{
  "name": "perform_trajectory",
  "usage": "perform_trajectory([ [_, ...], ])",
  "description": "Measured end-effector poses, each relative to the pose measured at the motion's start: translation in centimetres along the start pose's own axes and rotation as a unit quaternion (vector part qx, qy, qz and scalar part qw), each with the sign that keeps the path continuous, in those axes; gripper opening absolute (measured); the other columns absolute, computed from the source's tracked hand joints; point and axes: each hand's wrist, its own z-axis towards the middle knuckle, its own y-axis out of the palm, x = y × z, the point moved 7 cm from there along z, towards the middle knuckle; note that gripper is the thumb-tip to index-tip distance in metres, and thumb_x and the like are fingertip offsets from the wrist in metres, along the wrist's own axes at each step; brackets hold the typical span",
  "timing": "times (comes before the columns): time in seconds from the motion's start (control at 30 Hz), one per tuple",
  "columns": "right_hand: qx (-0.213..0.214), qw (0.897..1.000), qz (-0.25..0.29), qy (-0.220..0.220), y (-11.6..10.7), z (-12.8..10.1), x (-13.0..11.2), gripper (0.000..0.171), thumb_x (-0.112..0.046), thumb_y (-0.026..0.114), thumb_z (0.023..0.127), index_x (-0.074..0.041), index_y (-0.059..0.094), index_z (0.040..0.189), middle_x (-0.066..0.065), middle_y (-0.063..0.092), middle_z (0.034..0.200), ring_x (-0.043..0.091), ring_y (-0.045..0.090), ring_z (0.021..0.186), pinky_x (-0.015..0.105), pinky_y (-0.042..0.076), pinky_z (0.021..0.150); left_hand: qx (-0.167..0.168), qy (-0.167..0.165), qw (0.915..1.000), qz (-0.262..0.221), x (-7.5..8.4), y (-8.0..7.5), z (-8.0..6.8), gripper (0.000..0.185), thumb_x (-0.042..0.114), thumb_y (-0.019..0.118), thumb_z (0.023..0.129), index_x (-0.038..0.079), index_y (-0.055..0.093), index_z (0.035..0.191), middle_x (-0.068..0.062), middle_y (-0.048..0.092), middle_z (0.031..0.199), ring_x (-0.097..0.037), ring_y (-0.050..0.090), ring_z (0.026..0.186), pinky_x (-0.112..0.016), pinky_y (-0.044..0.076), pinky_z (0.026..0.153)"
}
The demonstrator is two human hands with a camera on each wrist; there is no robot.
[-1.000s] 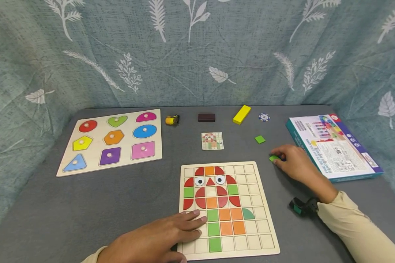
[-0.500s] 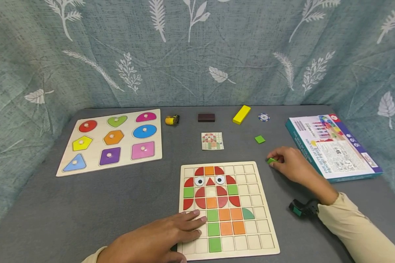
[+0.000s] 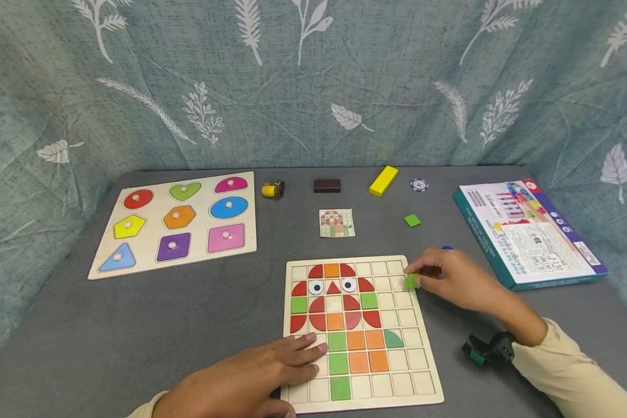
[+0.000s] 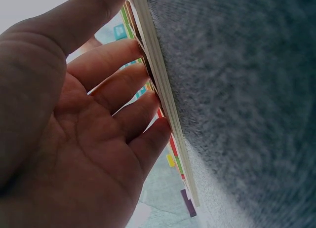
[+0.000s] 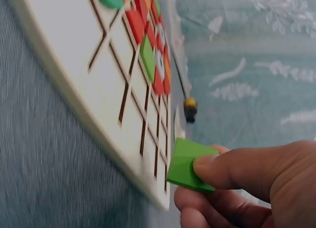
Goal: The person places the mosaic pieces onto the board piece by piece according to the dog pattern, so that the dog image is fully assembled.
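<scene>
A wooden grid board lies at the front middle, with red, orange, green and eye-printed tiles set in its cells. My left hand rests on the board's lower left with its fingers stretched out; the left wrist view shows the fingertips on the board's edge. Over the board's upper right edge, my right hand pinches a green square tile between thumb and fingers. Another green square tile lies on the table behind it. A small picture card with a matching pattern lies beyond the board.
At the left is a shape puzzle board with knobbed pieces. Along the back stand a yellow-black toy, a dark block, a yellow block and a poker chip. A flat box lies at the right.
My right hand has carried the green tile left and toward me, from the table to the board's upper right edge. A blue object now shows behind the hand. My left hand stays put.
</scene>
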Motion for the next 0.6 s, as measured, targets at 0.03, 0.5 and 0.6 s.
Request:
perform_trajectory([
  [0.03, -0.01, 1.0, 0.006, -0.007, 0.2, 0.0, -0.4, 0.02, 0.005, 0.067, 0.087, -0.008, 0.074, 0.101, -0.006, 0.065, 0.093, 0.009, 0.056, 0.079, 0.026, 0.05, 0.067, 0.0, -0.001, 1.0, 0.0, 0.0, 0.0, 0.0, 0.059, 0.031, 0.07, 0.09, 0.019, 0.05, 0.143, 0.009, 0.032, 0.154, -0.02, 0.026, 0.143, -0.038, 0.042, 0.101],
  [0.5, -0.206, 0.969, 0.13, -0.047, 4.6, -1.9, -4.9, 0.015, -0.006, 0.068, 0.091, -0.017, 0.074, 0.099, -0.012, 0.066, 0.089, 0.005, 0.058, 0.075, 0.025, 0.052, 0.067, 0.001, -0.013, 0.9999, -0.006, 0.1, -0.1, 0.1, 0.059, 0.032, 0.072, 0.088, 0.021, 0.052, 0.142, 0.01, 0.033, 0.153, -0.021, 0.028, 0.142, -0.037, 0.044, 0.099],
  [0.6, -0.219, 0.966, 0.131, -0.046, 5.1, -2.1, -5.2, 0.015, -0.005, 0.069, 0.09, -0.018, 0.074, 0.097, -0.013, 0.065, 0.089, 0.004, 0.057, 0.074, 0.025, 0.052, 0.067, 0.004, -0.011, 0.9999, -0.006, 0.1, -0.2, 0.1, 0.06, 0.034, 0.072, 0.088, 0.022, 0.051, 0.143, 0.01, 0.033, 0.153, -0.021, 0.028, 0.142, -0.038, 0.044, 0.098],
])
